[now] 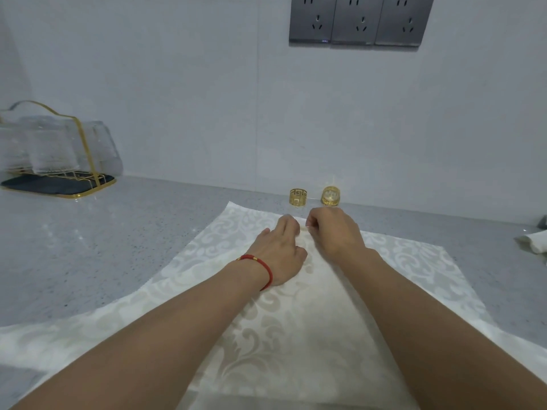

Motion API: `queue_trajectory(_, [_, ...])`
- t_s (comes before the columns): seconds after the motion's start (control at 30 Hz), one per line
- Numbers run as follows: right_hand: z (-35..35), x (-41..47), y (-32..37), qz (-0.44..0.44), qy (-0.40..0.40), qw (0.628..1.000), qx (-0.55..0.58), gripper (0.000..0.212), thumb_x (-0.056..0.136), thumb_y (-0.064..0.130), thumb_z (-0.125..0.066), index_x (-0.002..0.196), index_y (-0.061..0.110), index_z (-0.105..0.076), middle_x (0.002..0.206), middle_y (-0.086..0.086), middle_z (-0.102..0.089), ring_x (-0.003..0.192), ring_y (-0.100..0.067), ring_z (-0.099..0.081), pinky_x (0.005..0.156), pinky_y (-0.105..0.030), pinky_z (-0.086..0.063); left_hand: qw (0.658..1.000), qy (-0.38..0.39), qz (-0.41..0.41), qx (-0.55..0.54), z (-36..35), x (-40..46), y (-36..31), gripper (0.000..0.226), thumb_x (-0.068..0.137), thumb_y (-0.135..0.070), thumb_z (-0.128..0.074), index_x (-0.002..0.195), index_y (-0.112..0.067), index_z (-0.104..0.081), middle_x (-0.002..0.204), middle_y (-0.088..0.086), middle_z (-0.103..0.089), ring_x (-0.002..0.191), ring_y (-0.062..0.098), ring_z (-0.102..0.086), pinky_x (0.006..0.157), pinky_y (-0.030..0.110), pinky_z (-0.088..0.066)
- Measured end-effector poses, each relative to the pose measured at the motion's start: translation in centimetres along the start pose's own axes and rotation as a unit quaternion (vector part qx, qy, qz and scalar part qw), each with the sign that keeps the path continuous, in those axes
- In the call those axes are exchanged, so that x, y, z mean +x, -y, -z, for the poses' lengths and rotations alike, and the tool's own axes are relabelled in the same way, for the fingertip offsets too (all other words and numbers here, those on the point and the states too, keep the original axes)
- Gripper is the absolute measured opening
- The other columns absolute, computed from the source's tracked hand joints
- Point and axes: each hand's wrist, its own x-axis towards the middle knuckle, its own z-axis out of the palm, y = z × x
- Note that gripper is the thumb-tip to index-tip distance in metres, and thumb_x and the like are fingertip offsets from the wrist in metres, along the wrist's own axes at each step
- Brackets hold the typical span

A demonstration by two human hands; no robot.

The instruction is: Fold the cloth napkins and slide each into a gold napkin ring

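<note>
Cream damask napkin (296,321) lies spread on the worktop (118,247). Left hand (278,255) presses it flat; right hand (334,232) pinches its far edge, probably to fold. 2 gold rings (297,197) wait beyond.

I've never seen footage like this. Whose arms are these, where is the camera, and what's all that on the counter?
No machine here: a person wears a wide-angle camera on the head, so you look down along their own arms. The left hand, with a red bracelet, lies with its fingers on a pale patterned cloth napkin spread on a grey speckled counter. The right hand seems to pinch the napkin's far edge. Just beyond stand two gold napkin rings, both still without a napkin. Far left is a gold wire rack holding glasses; wall sockets are above.
</note>
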Motion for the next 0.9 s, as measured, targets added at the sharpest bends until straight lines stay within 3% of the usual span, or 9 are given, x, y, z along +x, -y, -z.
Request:
queue_trajectory(0.17, [-0.5, -1.3, -0.2, 0.031, -0.009, 0.999, 0.000, 0.033, 0.085, -0.005, -0.055, 0.092, 0.019, -0.077, 0.099, -0.002, -0.069, 0.090, -0.029, -0.065, 0.076, -0.043, -0.058, 0.990, 0.066, 0.102, -0.074, 2.3, 1.8, -0.2, 0.049, 0.097, -0.018, -0.043, 0.144, -0.017, -0.031, 0.141, 0.004, -0.043, 0.116, 0.028, -0.053, 0.092, 0.033, -0.041])
queue_trajectory(0.23, [-0.9, -1.3, -0.6, 0.026, -0.012, 0.999, 0.020, 0.035, 0.079, -0.008, -0.052, 0.071, 0.020, -0.071, 0.081, 0.000, -0.063, 0.080, -0.032, -0.061, 0.066, -0.038, -0.056, 0.994, 0.039, 0.099, -0.003, 2.9, 3.5, -0.3, 0.038, 0.098, -0.012, -0.040, 0.136, -0.013, -0.043, 0.127, 0.009, -0.056, 0.115, 0.030, -0.055, 0.087, 0.033, -0.042])
queue_trajectory(0.27, [-0.9, -1.3, -0.7, 0.021, -0.007, 0.999, 0.026, 0.035, 0.077, -0.008, -0.051, 0.063, 0.021, -0.065, 0.073, -0.001, -0.058, 0.075, -0.034, -0.058, 0.062, -0.036, -0.052, 0.995, 0.016, 0.081, 0.049, 2.9, 4.3, -0.3, 0.028, 0.097, -0.009, -0.041, 0.122, -0.012, -0.052, 0.115, 0.010, -0.060, 0.112, 0.032, -0.057, 0.082, 0.033, -0.042])
queue_trajectory(0.33, [-1.1, -1.2, -1.0, 0.019, -0.006, 0.999, 0.038, 0.031, 0.077, -0.007, -0.053, 0.073, 0.017, -0.073, 0.080, -0.006, -0.065, 0.082, -0.036, -0.063, 0.065, -0.039, -0.056, 0.990, -0.024, 0.059, 0.122, 2.5, 5.5, -0.6, 0.016, 0.092, -0.003, -0.046, 0.098, -0.011, -0.058, 0.097, 0.012, -0.060, 0.102, 0.035, -0.061, 0.072, 0.034, -0.042])
queue_trajectory(0.47, [-1.0, -1.6, -1.0, 0.021, -0.028, 0.997, 0.076, 0.037, 0.090, 0.003, -0.053, 0.108, 0.021, -0.080, 0.116, 0.001, -0.074, 0.107, -0.026, -0.067, 0.087, -0.039, -0.057, 0.986, -0.050, 0.057, 0.151, 2.0, 6.5, -0.9, 0.017, 0.082, 0.007, -0.051, 0.085, -0.006, -0.063, 0.093, 0.018, -0.063, 0.085, 0.035, -0.062, 0.068, 0.037, -0.047])
queue_trajectory(0.53, [-0.7, -1.5, -1.1, 0.002, -0.051, 0.995, 0.091, 0.036, 0.092, 0.007, -0.051, 0.112, 0.021, -0.078, 0.114, -0.001, -0.075, 0.106, -0.027, -0.068, 0.087, -0.039, -0.057, 0.986, -0.053, 0.048, 0.151, 1.7, 6.9, -0.7, 0.017, 0.083, 0.007, -0.051, 0.084, -0.006, -0.062, 0.089, 0.013, -0.059, 0.081, 0.033, -0.060, 0.066, 0.035, -0.047])
queue_trajectory(0.63, [-0.4, -1.3, -1.2, -0.020, -0.084, 0.991, 0.107, 0.031, 0.096, 0.011, -0.053, 0.117, 0.019, -0.075, 0.111, -0.005, -0.075, 0.103, -0.029, -0.067, 0.086, -0.039, -0.056, 0.981, -0.034, 0.008, 0.190, 1.0, 7.1, -0.3, 0.012, 0.088, 0.004, -0.052, 0.088, -0.006, -0.058, 0.102, 0.014, -0.059, 0.084, 0.029, -0.056, 0.075, 0.040, -0.054])
queue_trajectory(0.77, [-0.3, -1.1, -0.7, 0.008, -0.046, 0.999, 0.014, 0.019, 0.100, 0.023, -0.056, 0.108, 0.019, -0.074, 0.103, -0.004, -0.071, 0.109, -0.030, -0.060, 0.082, -0.038, -0.043, 0.966, -0.030, -0.047, 0.252, 0.6, 6.8, 0.2, 0.016, 0.094, 0.000, -0.048, 0.110, -0.004, -0.052, 0.112, 0.013, -0.051, 0.097, 0.028, -0.052, 0.082, 0.043, -0.052])
queue_trajectory(0.9, [0.2, -1.3, -0.4, 0.025, -0.068, 0.997, -0.026, 0.016, 0.097, 0.014, -0.058, 0.096, 0.023, -0.071, 0.093, 0.002, -0.069, 0.102, -0.025, -0.057, 0.084, -0.037, -0.037, 0.954, -0.048, -0.083, 0.283, 1.4, 5.5, 0.3, 0.015, 0.091, -0.006, -0.052, 0.094, -0.019, -0.046, 0.095, 0.000, -0.054, 0.087, 0.025, -0.056, 0.072, 0.036, -0.039])
